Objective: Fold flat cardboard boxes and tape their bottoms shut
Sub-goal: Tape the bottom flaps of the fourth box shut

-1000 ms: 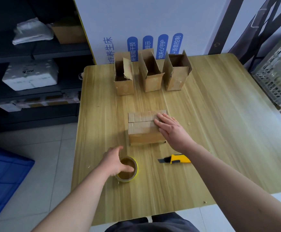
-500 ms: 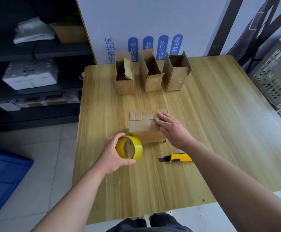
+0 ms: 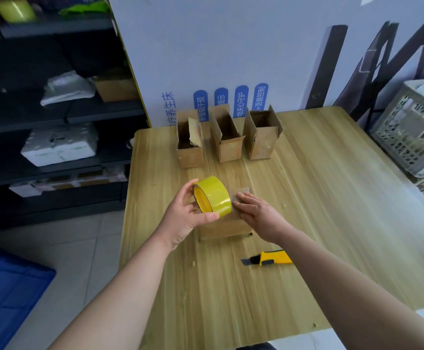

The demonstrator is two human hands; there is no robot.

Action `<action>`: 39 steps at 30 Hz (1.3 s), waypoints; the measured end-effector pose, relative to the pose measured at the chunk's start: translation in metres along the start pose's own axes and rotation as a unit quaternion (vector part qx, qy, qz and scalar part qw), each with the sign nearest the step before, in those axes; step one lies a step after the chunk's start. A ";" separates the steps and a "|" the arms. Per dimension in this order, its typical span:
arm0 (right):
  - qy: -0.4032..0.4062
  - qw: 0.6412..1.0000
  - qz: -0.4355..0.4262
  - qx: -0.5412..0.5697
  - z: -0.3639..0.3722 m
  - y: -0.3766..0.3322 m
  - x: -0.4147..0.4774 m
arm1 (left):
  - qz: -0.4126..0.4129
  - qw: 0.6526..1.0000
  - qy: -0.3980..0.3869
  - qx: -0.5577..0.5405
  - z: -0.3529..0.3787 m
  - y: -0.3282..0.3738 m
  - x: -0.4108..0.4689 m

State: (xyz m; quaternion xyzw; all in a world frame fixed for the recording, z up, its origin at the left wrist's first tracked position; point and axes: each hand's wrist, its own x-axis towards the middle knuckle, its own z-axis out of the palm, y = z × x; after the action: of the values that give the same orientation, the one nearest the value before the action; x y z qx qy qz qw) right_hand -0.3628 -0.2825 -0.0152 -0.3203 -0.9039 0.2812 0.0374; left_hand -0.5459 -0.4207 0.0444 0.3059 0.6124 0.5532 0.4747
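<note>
Head view, tape (image 3: pixel 213 195) in left hand (image 3: pixel 183 218); box (image 3: pixel 224 227) under right hand (image 3: pixel 259 215)

left hand (image 3: pixel 186 215) raised, fingers curled; right hand (image 3: pixel 261 215) flat, palm down.

Table (image 3: pixel 332 223) carries 3 open boxes (image 3: pixel 227 145), 1 closed box (image 3: pixel 224 227), 1 cutter (image 3: pixel 272 258).

A single head-worn camera looks forward and down, close over the wooden table (image 3: pixel 332 223). Its wide angle bends the edges.
</note>
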 end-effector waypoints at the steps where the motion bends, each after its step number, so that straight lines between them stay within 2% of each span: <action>1: 0.000 1.000 0.000 0.001 0.000 0.000 0.000 | -0.002 1.000 -0.001 0.001 0.003 -0.003 0.004; 6: -0.019 0.999 0.006 0.034 -0.004 -0.002 0.002 | -0.015 1.000 0.003 0.014 0.013 -0.014 0.014; 9: 0.004 0.993 0.021 0.118 -0.010 -0.007 0.002 | -0.013 1.000 0.009 0.026 0.016 -0.013 0.017; 12: 0.057 0.951 0.074 0.294 -0.021 -0.022 -0.006 | -0.010 0.999 0.008 0.039 0.017 -0.010 0.018; 14: 0.068 0.920 0.094 0.374 -0.028 -0.031 -0.010 | -0.009 0.999 0.003 0.050 0.017 -0.009 0.019; 21: 0.066 0.867 0.112 0.481 -0.030 -0.038 -0.008 | -0.011 0.998 -0.004 0.060 0.018 0.003 0.015; 24: 0.091 0.870 0.099 0.474 -0.040 -0.035 -0.007 | -0.004 0.995 0.023 0.092 0.017 0.006 0.020; 29: 0.094 0.901 0.077 0.416 -0.042 -0.040 -0.007 | 0.037 0.997 0.039 0.055 0.022 0.003 0.026; 34: 0.092 0.921 0.067 0.372 -0.040 -0.048 -0.004 | 0.025 0.996 0.087 0.027 0.022 -0.002 0.027; 39: 0.091 0.943 0.058 0.314 -0.044 -0.052 0.001 | 0.024 0.995 0.100 0.010 0.023 0.001 0.026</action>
State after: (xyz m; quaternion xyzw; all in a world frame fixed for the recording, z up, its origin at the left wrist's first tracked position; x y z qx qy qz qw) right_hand -0.3815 -0.2937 0.0495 -0.3685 -0.7420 0.5223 0.2023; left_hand -0.5336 -0.3885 0.0403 0.2680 0.6549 0.5861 0.3947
